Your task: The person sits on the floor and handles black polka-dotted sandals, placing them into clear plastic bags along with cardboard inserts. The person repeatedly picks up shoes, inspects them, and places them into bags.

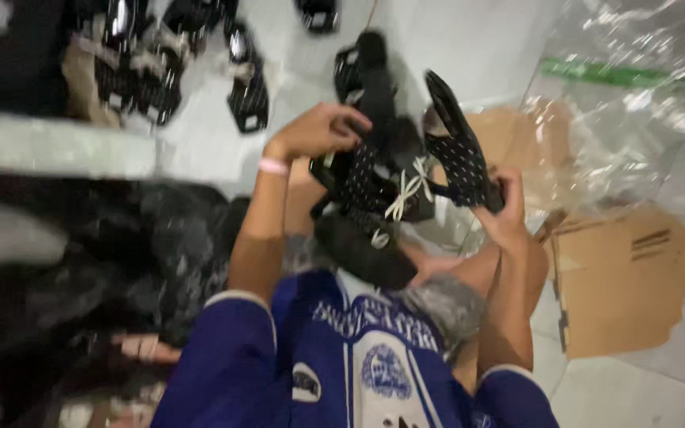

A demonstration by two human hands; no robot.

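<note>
My left hand (317, 131) grips a bunch of black slippers (374, 170) with small white dots and a white bow, held up in front of me. My right hand (505, 208) holds one more black dotted slipper (455, 147) by its lower end, tilted upright beside the bunch. The two hands are close together over my lap. A pink band sits on my left wrist (273, 166). The picture is blurred by motion.
Several more black slippers (160, 67) lie on the pale floor at the upper left. A flattened cardboard box (620, 277) lies at the right, with a large clear plastic bag (628, 103) above it. Dark bags (105, 261) pile up at the left.
</note>
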